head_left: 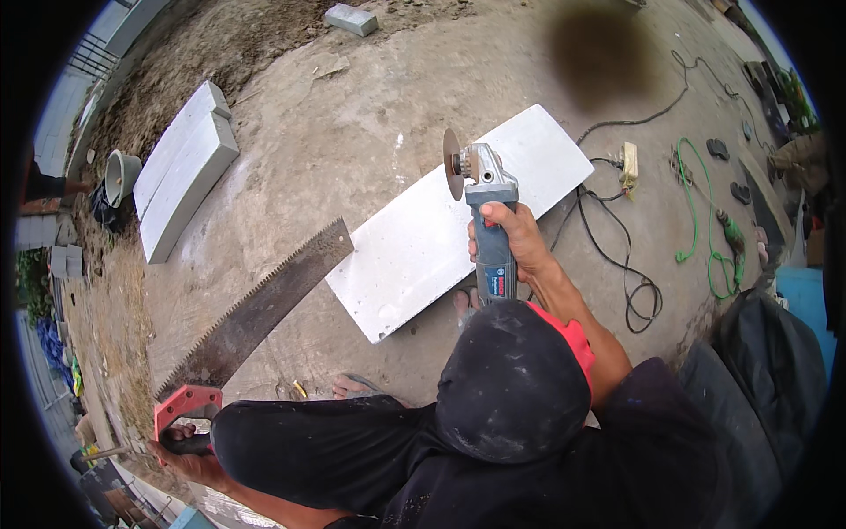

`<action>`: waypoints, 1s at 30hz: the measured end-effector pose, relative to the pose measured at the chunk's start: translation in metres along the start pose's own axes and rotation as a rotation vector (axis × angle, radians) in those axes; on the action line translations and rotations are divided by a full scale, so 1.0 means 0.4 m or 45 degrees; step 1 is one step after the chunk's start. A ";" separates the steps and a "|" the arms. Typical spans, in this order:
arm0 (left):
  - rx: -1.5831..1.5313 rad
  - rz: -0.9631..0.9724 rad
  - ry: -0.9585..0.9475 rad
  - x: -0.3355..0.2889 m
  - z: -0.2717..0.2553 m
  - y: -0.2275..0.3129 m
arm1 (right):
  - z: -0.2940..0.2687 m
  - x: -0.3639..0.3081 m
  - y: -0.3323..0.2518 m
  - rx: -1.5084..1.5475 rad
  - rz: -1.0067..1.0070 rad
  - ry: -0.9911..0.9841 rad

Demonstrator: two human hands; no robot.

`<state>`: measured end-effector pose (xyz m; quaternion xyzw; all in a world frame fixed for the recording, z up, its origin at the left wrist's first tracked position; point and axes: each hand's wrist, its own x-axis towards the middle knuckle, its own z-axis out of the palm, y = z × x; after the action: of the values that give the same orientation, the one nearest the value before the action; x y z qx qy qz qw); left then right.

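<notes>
Head view: your left hand (187, 458) clasps the handsaw (264, 304) at near left; your right hand (526, 242) wraps the angle grinder (493, 247) over the white block (401, 256), printed label (500, 284) showing.

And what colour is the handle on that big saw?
The handle is red and black. It shows best in the head view.

Grinder (496, 251) — rear end hidden behind cap (511, 388), dark blot (599, 55) — blurred beyond naming, left hand (187, 465) partly behind saw handle (188, 401)

Dull metal saw (257, 310), smooth matt block (438, 234)
</notes>
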<state>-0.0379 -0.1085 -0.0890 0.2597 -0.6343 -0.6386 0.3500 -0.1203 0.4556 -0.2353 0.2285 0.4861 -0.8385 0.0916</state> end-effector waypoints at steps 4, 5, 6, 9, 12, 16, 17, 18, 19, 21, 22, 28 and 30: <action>0.024 0.000 0.086 -0.007 0.012 0.008 | 0.000 0.002 0.006 0.018 0.003 -0.004; 0.025 -0.004 0.084 -0.012 0.016 0.004 | 0.001 0.001 0.006 0.016 0.004 -0.001; 0.027 0.002 0.102 -0.017 0.021 -0.001 | 0.005 -0.002 0.003 0.039 -0.019 0.006; 0.017 -0.013 0.082 -0.008 0.003 -0.011 | 0.008 0.000 -0.001 0.109 -0.002 0.010; 0.051 -0.062 0.019 0.020 -0.063 -0.020 | 0.002 0.004 -0.003 0.159 0.012 -0.041; 0.084 -0.062 0.052 0.031 -0.154 -0.081 | 0.005 -0.001 0.002 0.132 -0.040 -0.043; 0.086 -0.062 0.054 0.041 -0.197 -0.108 | 0.008 0.000 0.004 0.132 -0.037 -0.044; 0.087 -0.075 0.075 0.043 -0.219 -0.128 | 0.010 0.000 0.004 0.128 -0.036 -0.008; 0.105 -0.093 0.092 0.047 -0.241 -0.144 | 0.011 0.000 0.004 0.124 -0.035 0.027; 0.139 -0.132 0.124 0.049 -0.271 -0.180 | 0.008 0.001 0.003 0.123 -0.031 0.065; 0.154 -0.155 0.141 0.049 -0.287 -0.193 | 0.007 0.001 0.003 0.126 -0.027 0.095; 0.233 -0.283 0.200 0.040 -0.353 -0.245 | -0.009 -0.006 0.000 0.211 -0.016 0.068; 0.254 -0.323 0.209 0.043 -0.367 -0.260 | -0.008 0.000 -0.001 0.190 -0.009 0.087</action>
<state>0.0529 -0.2193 -0.1991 0.4222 -0.6260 -0.5882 0.2897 -0.1193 0.4587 -0.2362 0.2616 0.4261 -0.8643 0.0547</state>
